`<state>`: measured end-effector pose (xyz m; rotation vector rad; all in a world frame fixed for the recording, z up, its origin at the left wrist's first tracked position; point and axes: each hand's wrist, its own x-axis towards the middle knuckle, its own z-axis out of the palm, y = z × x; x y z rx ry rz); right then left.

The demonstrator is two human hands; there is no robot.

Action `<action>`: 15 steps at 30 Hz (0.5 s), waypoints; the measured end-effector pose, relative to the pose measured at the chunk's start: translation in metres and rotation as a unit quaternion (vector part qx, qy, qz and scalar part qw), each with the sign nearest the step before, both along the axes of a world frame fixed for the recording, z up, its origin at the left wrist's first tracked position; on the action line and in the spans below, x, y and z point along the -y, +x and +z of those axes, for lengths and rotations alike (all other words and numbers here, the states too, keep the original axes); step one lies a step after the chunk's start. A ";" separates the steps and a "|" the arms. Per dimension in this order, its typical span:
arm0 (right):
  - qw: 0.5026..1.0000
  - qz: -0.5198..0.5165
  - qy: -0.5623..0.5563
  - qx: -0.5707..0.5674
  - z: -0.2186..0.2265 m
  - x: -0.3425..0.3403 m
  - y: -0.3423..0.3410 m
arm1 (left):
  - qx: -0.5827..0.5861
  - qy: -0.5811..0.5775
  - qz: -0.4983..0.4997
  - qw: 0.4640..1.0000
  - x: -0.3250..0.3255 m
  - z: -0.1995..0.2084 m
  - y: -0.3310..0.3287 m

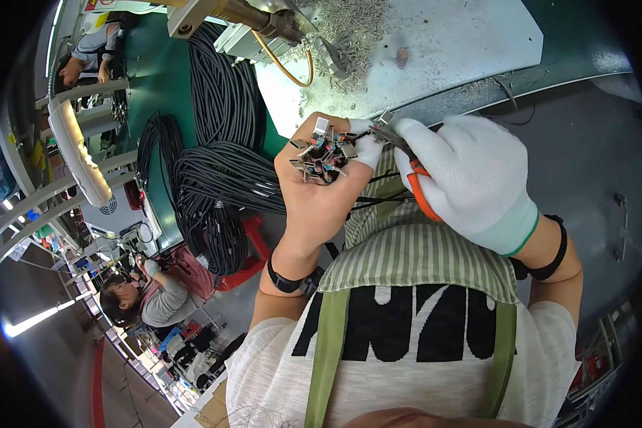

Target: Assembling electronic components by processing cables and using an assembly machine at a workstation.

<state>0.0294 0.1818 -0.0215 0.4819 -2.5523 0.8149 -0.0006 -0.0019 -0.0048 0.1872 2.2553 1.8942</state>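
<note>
My left hand (312, 208) is closed around a bunch of black cables whose ends, with metal connectors (325, 153) and small coloured wires, stick up out of the fist. White covers sit on some of its fingertips. In a white knitted glove, my right hand (481, 171) grips pliers with orange handles (422, 194). The dark jaws of the pliers are at a single cable end with a small metal connector (386, 117), right beside my left fingertips. Whether the jaws are closed on it, I cannot tell.
Coils of black cable (225, 175) lie on the green table (150, 75) to the left. A white board (471, 43) ahead holds a heap of metal scraps (353, 36) under a machine head (260, 20). A red stool (253, 242) stands lower left. Two people work at left.
</note>
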 end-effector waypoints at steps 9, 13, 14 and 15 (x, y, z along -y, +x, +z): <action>0.920 0.150 -0.245 0.266 -0.003 -0.005 -0.002 | -0.032 -0.016 0.024 0.999 -0.007 0.001 0.000; 0.923 0.140 -0.311 0.179 0.007 -0.014 0.006 | 0.015 0.028 0.138 0.990 0.006 -0.019 -0.010; 0.923 0.139 -0.311 0.180 0.006 -0.015 0.005 | 0.016 0.028 0.137 0.990 0.004 -0.018 -0.008; 0.942 0.098 -0.277 0.161 0.003 -0.015 0.001 | 0.007 0.027 0.121 0.992 0.001 -0.016 -0.005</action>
